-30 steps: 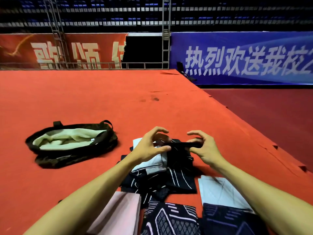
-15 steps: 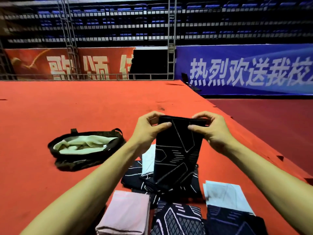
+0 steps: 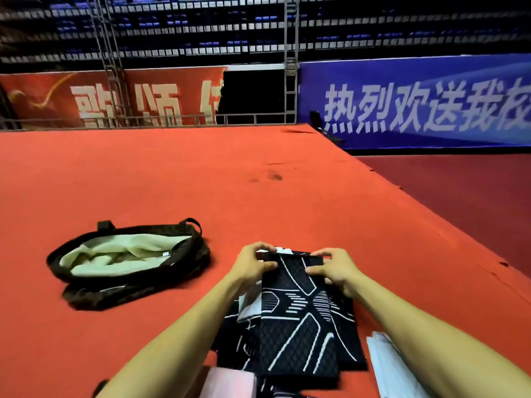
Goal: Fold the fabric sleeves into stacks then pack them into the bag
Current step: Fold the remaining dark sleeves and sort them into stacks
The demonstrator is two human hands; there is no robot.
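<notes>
Head view: both hands pinch black sleeve top corners.

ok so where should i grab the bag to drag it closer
Probably the strap loop at the right end of the bag's far rim, coming from the right: it stands up clear of the slumped, floppy rim and sits nearest your left hand.

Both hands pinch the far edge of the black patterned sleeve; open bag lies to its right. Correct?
Wrong side: head view shows the open bag left of the black patterned sleeve. Its far edge is indeed pinched by the left hand and right hand.
</notes>
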